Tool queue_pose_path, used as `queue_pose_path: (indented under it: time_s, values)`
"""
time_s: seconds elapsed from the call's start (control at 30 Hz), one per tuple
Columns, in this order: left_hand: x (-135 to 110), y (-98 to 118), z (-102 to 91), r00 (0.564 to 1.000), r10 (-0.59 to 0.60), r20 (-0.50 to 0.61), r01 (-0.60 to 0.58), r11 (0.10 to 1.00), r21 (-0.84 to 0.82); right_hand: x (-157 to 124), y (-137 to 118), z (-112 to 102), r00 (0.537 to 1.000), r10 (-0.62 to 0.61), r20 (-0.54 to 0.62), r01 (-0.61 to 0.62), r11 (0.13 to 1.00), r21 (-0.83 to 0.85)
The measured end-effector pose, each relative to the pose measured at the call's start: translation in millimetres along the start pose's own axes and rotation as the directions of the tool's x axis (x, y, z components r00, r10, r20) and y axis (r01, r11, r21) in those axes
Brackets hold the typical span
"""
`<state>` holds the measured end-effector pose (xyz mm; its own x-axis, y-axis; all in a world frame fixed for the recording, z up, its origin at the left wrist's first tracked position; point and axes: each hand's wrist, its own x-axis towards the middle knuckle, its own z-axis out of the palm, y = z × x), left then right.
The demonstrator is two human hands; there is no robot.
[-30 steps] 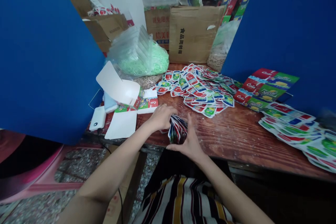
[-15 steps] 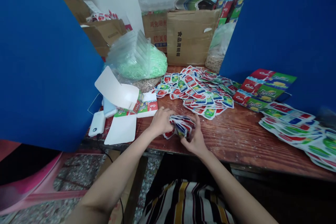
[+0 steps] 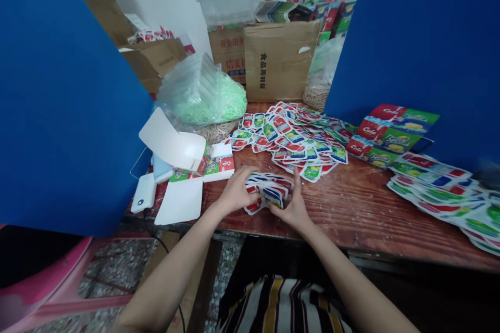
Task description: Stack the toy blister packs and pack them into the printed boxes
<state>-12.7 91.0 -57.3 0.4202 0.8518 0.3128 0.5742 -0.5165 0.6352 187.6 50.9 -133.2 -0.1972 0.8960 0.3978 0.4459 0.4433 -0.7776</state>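
Note:
Both of my hands grip a small bundle of printed packets [image 3: 269, 191], red, blue and green, lying on the wooden table [image 3: 351, 203] near its front edge. My left hand [image 3: 235, 195] closes on the bundle's left side, my right hand [image 3: 294, 207] closes on its right side with the forefinger raised. Just beyond lies a wide heap of the same loose packets [image 3: 297, 135].
An opened white printed carton [image 3: 183, 166] and a white device [image 3: 143, 192] sit at the left. Stacks of printed sheets [image 3: 437, 182] lie at the right. A bag of green shreds [image 3: 211, 93] and cardboard boxes [image 3: 277, 60] stand behind. Blue panels [image 3: 66, 104] flank both sides.
The bundle stood upright and fanned between my hands a second ago; now it lies flatter on the table, with both hands pressed against its sides.

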Motion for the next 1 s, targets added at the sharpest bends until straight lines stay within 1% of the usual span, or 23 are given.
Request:
queue_pose_path:
  time_s: [0.07,0.13,0.2,0.3,0.37,0.43,0.5,0.57,0.6,0.67,0.73,0.8,0.9,1.0]
  values:
    - [-8.5,-5.9,3.1,0.997,-0.058,-0.041,0.051,0.987,-0.152,2.7,1.8,-1.9,0.995,0.071,-0.07,-0.064,0.994,0.09]
    - [-17.7,-14.4,9.6,0.99,-0.109,-0.085,0.08,0.953,-0.292,5.2,4.3,-2.8,0.993,0.098,-0.069,-0.089,0.989,0.12]
    - [-26.2,-25.5,20.3,0.984,-0.145,-0.104,0.086,0.895,-0.437,6.7,8.1,-2.1,0.993,0.099,-0.057,-0.09,0.985,0.145]
    - [-34.9,-41.2,39.3,0.981,-0.183,-0.061,0.102,0.762,-0.639,8.5,14.5,1.2,0.995,0.09,-0.03,-0.079,0.963,0.258]
    - [-36.3,-44.7,48.3,0.979,-0.201,-0.025,0.123,0.686,-0.718,10.4,15.9,2.3,0.997,0.079,0.01,-0.078,0.933,0.352]
    - [-34.7,-39.3,51.2,0.975,-0.217,-0.045,0.115,0.67,-0.734,12.6,13.2,0.3,0.996,0.071,0.044,-0.084,0.903,0.422]
    - [-32.6,-26.8,48.7,0.968,-0.221,-0.12,0.072,0.701,-0.71,13.6,7.4,-5.6,0.996,0.066,0.054,-0.083,0.879,0.469]
    - [-32.6,-13.6,44.4,0.96,-0.202,-0.192,0.023,0.742,-0.67,12.0,2.3,-13.7,0.998,0.049,0.039,-0.062,0.879,0.472]
    - [-33.8,-9.1,43.3,0.96,-0.189,-0.209,0.007,0.756,-0.654,10.2,1.4,-17.6,0.999,0.037,0.04,-0.051,0.886,0.461]
    - [-38.1,-7.5,45.0,0.964,-0.181,-0.193,0.015,0.765,-0.644,5.5,4.0,-23.3,0.996,0.029,0.08,-0.062,0.894,0.443]
    - [-43.7,-14.6,52.3,0.966,-0.216,-0.143,0.07,0.749,-0.659,1.0,10.9,-24.9,0.988,0.063,0.141,-0.119,0.892,0.435]
    - [-48.6,-24.6,61.8,0.962,-0.258,-0.086,0.133,0.72,-0.681,-1.6,17.7,-23.6,0.979,0.098,0.176,-0.166,0.888,0.43]
    - [-53.4,-31.5,70.4,0.958,-0.281,-0.063,0.158,0.696,-0.701,-1.8,20.5,-21.8,0.98,0.081,0.182,-0.153,0.89,0.429]
    - [-56.6,-25.4,67.4,0.96,-0.266,-0.083,0.133,0.699,-0.702,-2.9,16.9,-24.2,0.98,0.049,0.194,-0.12,0.92,0.373]
